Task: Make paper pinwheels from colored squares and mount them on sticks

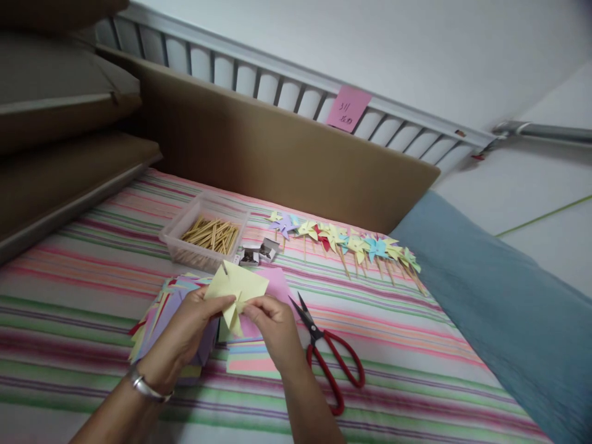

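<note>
A pale yellow paper square [239, 280] with slits cut in from its corners is held up in both hands. My left hand [194, 317] pinches its left side, thumb lying on the front near the middle. With thumb and forefinger my right hand [272, 324] grips a lower right flap, which looks bent toward the centre. Under the hands lie a pile of coloured paper [171, 327], a pink sheet [279, 285] and a stack of coloured squares [252, 357]. Scissors with red handles [319, 339] rest just right of my right hand, blades slightly apart.
A clear plastic box [173, 231] holds many thin wooden sticks [215, 234]. Beside it sit small boxes [259, 251] with dark contents. Several paper pinwheels on sticks [356, 243] lie in a row at the back right. A cardboard panel [277, 154] stands behind, before a radiator [245, 79].
</note>
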`<state>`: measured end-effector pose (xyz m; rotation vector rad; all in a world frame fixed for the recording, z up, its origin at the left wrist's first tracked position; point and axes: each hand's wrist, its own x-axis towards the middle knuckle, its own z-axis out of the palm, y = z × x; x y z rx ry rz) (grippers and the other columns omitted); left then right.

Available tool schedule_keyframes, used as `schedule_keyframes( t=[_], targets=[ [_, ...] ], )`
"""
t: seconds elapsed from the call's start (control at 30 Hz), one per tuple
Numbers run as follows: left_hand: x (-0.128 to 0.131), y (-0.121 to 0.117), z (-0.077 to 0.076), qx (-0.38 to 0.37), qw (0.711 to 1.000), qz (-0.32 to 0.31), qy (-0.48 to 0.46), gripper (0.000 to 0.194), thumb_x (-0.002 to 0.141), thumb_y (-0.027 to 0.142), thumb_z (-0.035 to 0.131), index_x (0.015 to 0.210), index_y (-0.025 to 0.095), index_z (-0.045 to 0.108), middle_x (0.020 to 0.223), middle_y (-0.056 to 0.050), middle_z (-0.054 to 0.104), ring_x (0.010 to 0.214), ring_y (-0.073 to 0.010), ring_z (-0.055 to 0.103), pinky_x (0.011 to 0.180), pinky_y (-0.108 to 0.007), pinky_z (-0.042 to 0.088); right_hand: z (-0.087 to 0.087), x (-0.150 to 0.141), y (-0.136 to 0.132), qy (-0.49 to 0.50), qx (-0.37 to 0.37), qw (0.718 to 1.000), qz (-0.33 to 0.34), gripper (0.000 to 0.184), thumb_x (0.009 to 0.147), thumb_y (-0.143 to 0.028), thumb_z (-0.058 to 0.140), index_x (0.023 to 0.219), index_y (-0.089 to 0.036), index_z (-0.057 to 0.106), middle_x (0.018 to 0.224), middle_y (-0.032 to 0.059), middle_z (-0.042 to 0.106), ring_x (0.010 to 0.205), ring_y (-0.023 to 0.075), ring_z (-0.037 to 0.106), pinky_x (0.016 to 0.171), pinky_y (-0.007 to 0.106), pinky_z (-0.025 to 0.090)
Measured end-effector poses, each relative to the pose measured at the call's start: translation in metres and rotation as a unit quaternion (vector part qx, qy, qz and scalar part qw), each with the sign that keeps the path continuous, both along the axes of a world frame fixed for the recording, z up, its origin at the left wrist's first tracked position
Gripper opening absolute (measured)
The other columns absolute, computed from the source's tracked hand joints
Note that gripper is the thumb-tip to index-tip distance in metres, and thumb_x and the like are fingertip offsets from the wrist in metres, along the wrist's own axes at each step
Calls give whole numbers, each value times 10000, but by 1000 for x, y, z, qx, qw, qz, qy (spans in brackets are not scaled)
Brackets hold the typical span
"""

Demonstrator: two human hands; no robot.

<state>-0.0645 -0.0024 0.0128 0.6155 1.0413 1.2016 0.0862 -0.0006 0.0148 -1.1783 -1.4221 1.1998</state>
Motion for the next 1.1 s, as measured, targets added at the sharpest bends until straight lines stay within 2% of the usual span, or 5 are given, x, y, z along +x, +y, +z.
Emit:
schedule_keyframes(
  t=[0.13, 0.27, 0.5, 0.93, 1.1],
  targets=[
    [5, 0, -5, 0, 1000, 12, 14, 234, 562, 239, 784, 764, 139, 719, 681, -42, 722, 632, -179, 621, 639, -272, 469, -1, -1, 1, 14, -46, 998, -27, 153, 691, -278, 657, 631, -137, 673, 611, 6, 608, 599, 136, 529, 578, 233, 398],
    [9, -2, -2, 0, 1000, 15, 22, 271, 547, 250, 790, 789, 144, 731, 706, -45, 731, 666, -198, 638, 665, -281, 474, 1, -2, 0, 21, -63, 997, -47, 178, 671, -295, 663, 596, -135, 641, 572, -3, 582, 562, 124, 504, 550, 228, 386],
    [11, -4, 7, -1, 1000, 4, 29, 236, 534, 243, 807, 742, 149, 747, 717, -54, 743, 656, -199, 646, 641, -270, 476, 2, -4, 0, -11, -56, 996, -67, 214, 669, -309, 661, 550, -147, 587, 518, -34, 498, 517, 101, 428, 504, 215, 340],
    [10, -5, 6, 16, 997, -21, 68, 215, 577, 280, 791, 748, 154, 759, 723, -50, 739, 669, -203, 642, 647, -268, 469, 2, -4, -1, -21, -68, 995, -70, 204, 663, -311, 639, 547, -156, 573, 510, -38, 491, 514, 107, 428, 507, 222, 339],
    [11, -4, 5, 15, 997, -17, 78, 239, 542, 272, 813, 742, 154, 756, 699, -44, 736, 646, -209, 641, 644, -278, 476, 4, -7, -3, -36, -55, 994, -90, 193, 668, -275, 621, 520, -166, 562, 494, -39, 496, 507, 113, 446, 511, 224, 363]
  ],
)
